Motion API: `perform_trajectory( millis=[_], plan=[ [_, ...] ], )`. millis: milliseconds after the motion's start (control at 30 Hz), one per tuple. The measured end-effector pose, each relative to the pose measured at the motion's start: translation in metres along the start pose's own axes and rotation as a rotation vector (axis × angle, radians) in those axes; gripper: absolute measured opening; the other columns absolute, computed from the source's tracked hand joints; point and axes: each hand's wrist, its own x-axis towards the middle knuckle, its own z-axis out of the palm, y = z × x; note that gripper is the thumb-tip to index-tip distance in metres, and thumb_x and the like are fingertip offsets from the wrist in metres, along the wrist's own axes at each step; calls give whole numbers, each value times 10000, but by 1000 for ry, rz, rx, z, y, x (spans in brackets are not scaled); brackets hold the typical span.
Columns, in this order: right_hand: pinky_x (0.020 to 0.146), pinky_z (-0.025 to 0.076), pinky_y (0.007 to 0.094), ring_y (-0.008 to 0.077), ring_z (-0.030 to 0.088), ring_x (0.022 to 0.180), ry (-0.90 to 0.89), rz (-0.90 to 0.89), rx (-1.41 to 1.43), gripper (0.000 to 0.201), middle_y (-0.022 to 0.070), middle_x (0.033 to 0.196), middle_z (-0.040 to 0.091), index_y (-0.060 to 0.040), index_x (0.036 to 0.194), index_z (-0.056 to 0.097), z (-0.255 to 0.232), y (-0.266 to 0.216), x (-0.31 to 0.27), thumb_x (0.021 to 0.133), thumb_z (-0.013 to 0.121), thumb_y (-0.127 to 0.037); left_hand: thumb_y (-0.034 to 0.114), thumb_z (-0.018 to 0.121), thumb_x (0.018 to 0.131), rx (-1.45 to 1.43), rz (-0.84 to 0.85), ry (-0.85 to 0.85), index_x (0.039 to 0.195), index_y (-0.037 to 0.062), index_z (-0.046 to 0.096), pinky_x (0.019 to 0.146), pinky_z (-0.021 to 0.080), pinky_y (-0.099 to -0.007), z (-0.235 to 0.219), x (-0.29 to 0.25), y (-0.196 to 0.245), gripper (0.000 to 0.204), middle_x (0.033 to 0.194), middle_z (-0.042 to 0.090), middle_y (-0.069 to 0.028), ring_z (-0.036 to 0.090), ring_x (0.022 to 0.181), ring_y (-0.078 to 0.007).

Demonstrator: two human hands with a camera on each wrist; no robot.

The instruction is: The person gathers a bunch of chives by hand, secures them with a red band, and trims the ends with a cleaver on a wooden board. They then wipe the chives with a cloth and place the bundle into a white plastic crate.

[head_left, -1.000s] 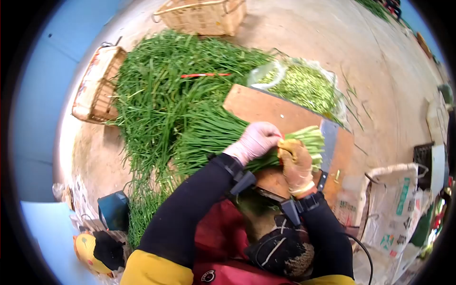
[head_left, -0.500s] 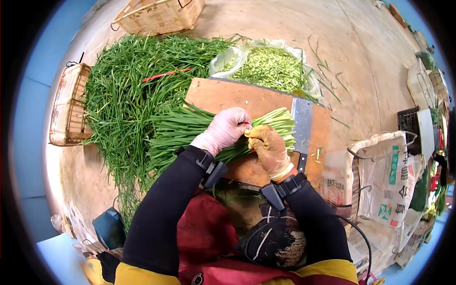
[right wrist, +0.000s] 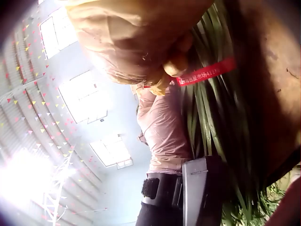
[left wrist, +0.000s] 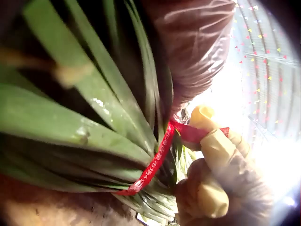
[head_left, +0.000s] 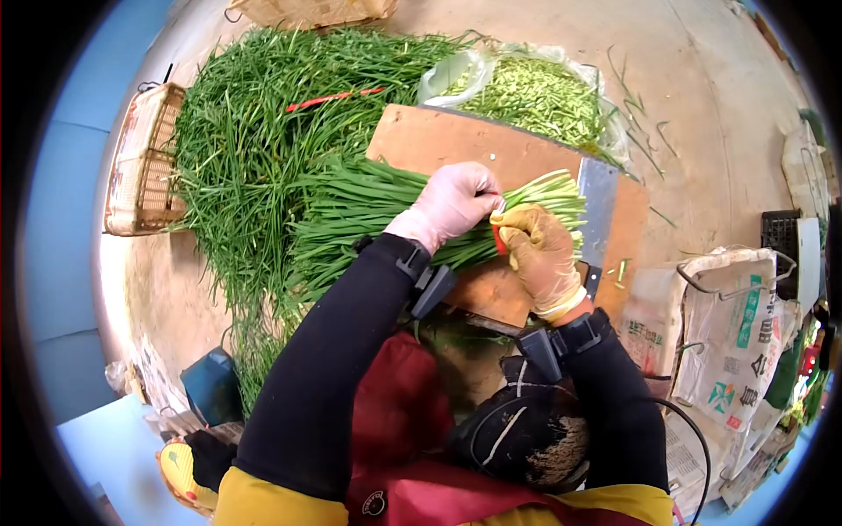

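A thick bundle of green chives (head_left: 364,206) lies across a wooden board (head_left: 430,136), its pale cut ends pointing right. Printed red tape (left wrist: 157,162) runs round the stalks close to those ends. My left hand (head_left: 450,203), in a pinkish glove, pinches the tape at the top of the bundle, its fingertips partly hidden in the wrist views. Right against it, my right hand (head_left: 539,259) in a yellowed glove grips the tape; a red end (left wrist: 223,132) sticks out past its fingers. A flat metal blade (head_left: 598,206) rests on the board beside the cut ends.
A large heap of loose chives (head_left: 241,131) spreads behind and left, with a red strip (head_left: 333,99) on it. Chopped pale pieces fill a plastic bag (head_left: 605,131) behind the board. Baskets stand left (head_left: 145,167) and at the back (head_left: 307,10); a paper-lined crate (head_left: 728,333) stands right.
The head view has shifted about. Both hands stay together at the tape on the bundle, and more red now shows below the right fingers than half a second ago.
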Motion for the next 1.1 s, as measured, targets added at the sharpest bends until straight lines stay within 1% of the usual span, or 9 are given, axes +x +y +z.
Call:
perform_trajectory(
  millis=[167, 267, 367, 633, 700, 767, 800, 900, 1100],
  plan=[
    [761, 474, 308, 211, 593, 825, 19, -30, -90, 146, 90, 876, 601, -9, 952, 655, 8, 7, -7, 834, 599, 56, 30, 705, 754, -30, -67, -45, 749, 44, 677, 629, 499, -312, -8, 7, 14, 31, 718, 649, -104, 634, 673, -195],
    [795, 482, 342, 284, 600, 857, 77, -251, -356, 156, 126, 883, 606, -23, 953, 658, 19, 15, -11, 821, 605, 39, 187, 654, 738, 501, -92, -408, 851, 119, 734, 734, 534, -417, -19, 33, 41, 154, 846, 694, -128, 670, 817, -335],
    [796, 479, 359, 312, 597, 873, 18, -158, -498, 157, 138, 919, 617, -13, 955, 656, 21, 10, -15, 817, 606, 42, 206, 654, 742, 762, 71, -530, 824, 110, 723, 706, 525, -422, -19, 44, 73, 144, 780, 681, -128, 663, 792, -333],
    [688, 532, 374, 323, 661, 824, 46, -259, -604, 207, 127, 962, 668, -77, 918, 679, 20, 16, -14, 765, 599, 36, 191, 682, 763, 440, -255, -277, 898, 83, 717, 764, 523, -404, -6, 17, 61, 176, 854, 691, -168, 669, 855, -335],
    [700, 537, 366, 320, 663, 829, 42, -256, -534, 201, 128, 954, 666, -79, 906, 677, 18, 28, -15, 762, 600, 37, 151, 700, 764, 373, -263, -280, 1078, 72, 678, 761, 520, -395, -10, 3, 54, 324, 897, 693, -159, 671, 856, -314],
    [697, 537, 368, 320, 662, 827, 9, -233, -560, 178, 117, 951, 668, -89, 910, 677, 16, 30, -14, 777, 612, 8, 89, 650, 793, 239, -189, -202, 1288, 68, 554, 785, 521, -381, -14, -15, 48, 505, 954, 692, -144, 669, 891, -306],
    [697, 537, 368, 320, 662, 827, 15, -235, -557, 178, 117, 951, 668, -89, 910, 677, 16, 27, -14, 777, 612, 8, 29, 598, 792, 359, 4, -202, 1378, 63, 449, 794, 524, -350, -19, -26, 45, 606, 964, 689, -125, 666, 910, -303],
    [698, 537, 373, 319, 662, 825, 10, -180, -626, 135, 102, 975, 666, -103, 907, 674, 15, 25, -17, 808, 613, -36, 8, 633, 723, 614, 299, -89, 1342, 172, 511, 974, 429, -426, -14, -52, 38, 652, 1097, 663, -60, 616, 1079, -278],
    [888, 485, 356, 319, 610, 1039, -131, -179, -574, 291, 156, 1083, 649, -56, 1099, 671, 7, 22, -23, 842, 559, 23, 111, 808, 630, 564, 282, -25, 1300, 218, 532, 1052, 357, -476, 1, -59, 39, 732, 1150, 646, -37, 594, 1128, -263]
  ],
)
